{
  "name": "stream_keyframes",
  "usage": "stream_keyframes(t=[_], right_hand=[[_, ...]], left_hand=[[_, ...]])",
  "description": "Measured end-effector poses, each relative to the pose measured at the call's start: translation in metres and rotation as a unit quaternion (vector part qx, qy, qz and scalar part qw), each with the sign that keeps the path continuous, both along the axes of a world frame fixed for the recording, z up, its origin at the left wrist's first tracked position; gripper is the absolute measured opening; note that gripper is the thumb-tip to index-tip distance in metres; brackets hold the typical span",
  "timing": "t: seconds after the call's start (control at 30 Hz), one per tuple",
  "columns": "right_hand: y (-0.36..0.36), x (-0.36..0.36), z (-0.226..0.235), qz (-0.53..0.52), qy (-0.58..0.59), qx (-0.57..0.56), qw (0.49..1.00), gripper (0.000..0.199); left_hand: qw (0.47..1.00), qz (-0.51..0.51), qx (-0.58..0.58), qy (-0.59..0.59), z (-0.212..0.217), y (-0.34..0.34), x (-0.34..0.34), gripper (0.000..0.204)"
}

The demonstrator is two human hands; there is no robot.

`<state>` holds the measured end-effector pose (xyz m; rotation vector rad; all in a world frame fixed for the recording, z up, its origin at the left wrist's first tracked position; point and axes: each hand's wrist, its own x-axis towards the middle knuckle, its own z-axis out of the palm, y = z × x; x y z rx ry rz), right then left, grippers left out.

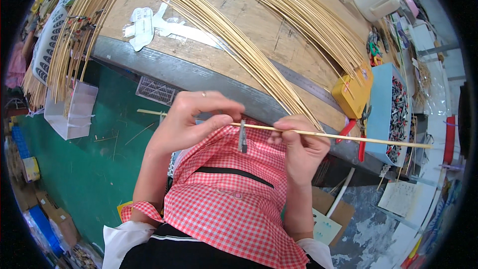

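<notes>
Two bare hands meet just above a red-and-white checked apron (234, 199) at the near edge of the scene, both closed on one thin bamboo stick (348, 138). The stick lies almost level, its long axis running left to right across the body, with a short stub showing past the left hand and a much longer length reaching out to the right, well beyond the right hand. The left hand (186, 122) is curled nearly shut, thumb and fingertips pinching the stick close to a small grey clip (242, 137) that hangs down from it between the two hands. The right hand (298, 144) is likewise closed, pinching the stick from above just right of the clip, so the clip sits a little nearer the left hand's thumb. Below and to the left is a green floor (94, 169) with a white box (69, 112) standing on it. Beyond the hands runs the grey edge of a wooden workbench (259, 25); near its right end lie red-handled pliers (356, 134), a yellow box (353, 92) and a blue tray (386, 114) of small parts. Farther back, long bundles of bamboo strips (239, 40) fan across the bench, beside a white paper scrap (144, 27).
</notes>
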<state>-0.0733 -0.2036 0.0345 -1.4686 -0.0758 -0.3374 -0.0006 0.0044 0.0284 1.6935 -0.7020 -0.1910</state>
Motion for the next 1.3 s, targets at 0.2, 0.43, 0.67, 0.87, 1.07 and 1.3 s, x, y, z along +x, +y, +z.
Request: stream_keyframes(t=[0.2,0.43,0.67,0.87,1.07,1.3], right_hand=[[0.035,-0.006,-0.017,0.073,-0.015,-0.072,0.995,0.015],[0.038,-0.007,-0.006,0.146,0.064,-0.160,0.974,0.022],[0.000,-0.019,0.027,-0.035,-0.003,-0.028,0.999,0.020],[0.000,-0.019,0.027,-0.041,-0.007,0.029,0.999,0.015],[0.006,-0.021,0.030,0.064,0.014,-0.048,0.997,0.009],[-0.030,-0.015,0.038,0.098,-0.043,-0.135,0.985,0.021]], left_hand=[[0.979,0.038,0.019,-0.198,0.030,-0.014,-0.022,0.034],[0.969,0.068,0.014,-0.239,0.022,-0.023,-0.033,0.022],[0.966,0.066,0.080,-0.238,0.019,-0.017,-0.030,0.018],[0.983,0.019,0.060,-0.175,0.012,-0.021,-0.026,0.017],[0.994,-0.082,-0.061,0.028,0.007,-0.023,-0.026,0.012],[0.988,-0.052,-0.099,0.107,0.012,-0.032,-0.032,0.008]])
